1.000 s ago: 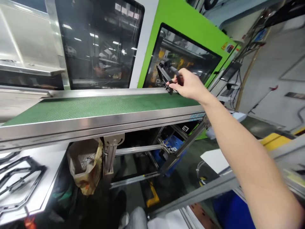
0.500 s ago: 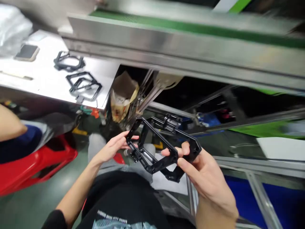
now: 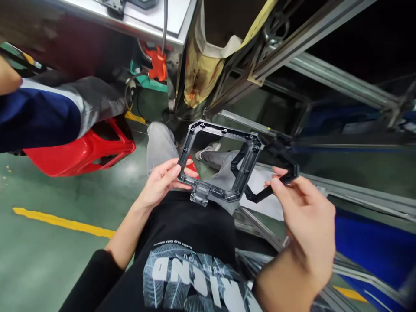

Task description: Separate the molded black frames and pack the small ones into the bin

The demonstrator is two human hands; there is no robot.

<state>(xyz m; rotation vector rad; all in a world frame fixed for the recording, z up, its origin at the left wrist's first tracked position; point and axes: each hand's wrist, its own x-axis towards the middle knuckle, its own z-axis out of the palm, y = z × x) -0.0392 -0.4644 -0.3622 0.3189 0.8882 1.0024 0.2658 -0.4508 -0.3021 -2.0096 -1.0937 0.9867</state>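
Observation:
My left hand [image 3: 164, 177] is closed on the left side of an octagonal black plastic frame [image 3: 246, 169], thumb in front and fingers behind. Screw bosses line the frame's inner channel, and a small hinge-like block juts from its lower edge. In my right hand [image 3: 300, 203], a second black plastic frame [image 3: 256, 197] is pinched at its right corner between thumb and fingers. This second frame lies partly behind the first, so much of it is hidden. Both are held up over my lap; whether they touch I cannot tell.
At upper left, a white-topped table [image 3: 139, 21] carries black parts. Below its corner hangs an orange clamp-like piece [image 3: 158, 64], beside a yellowish bag [image 3: 204, 69]. A co-worker's sleeve [image 3: 39, 117] is near a red stool [image 3: 87, 149]. Metal rails [image 3: 344, 82] run along the right.
My view has tilted down toward my lap. The two frames have spread apart sideways, the right one drawn right. My left fingers have closed on the left frame.

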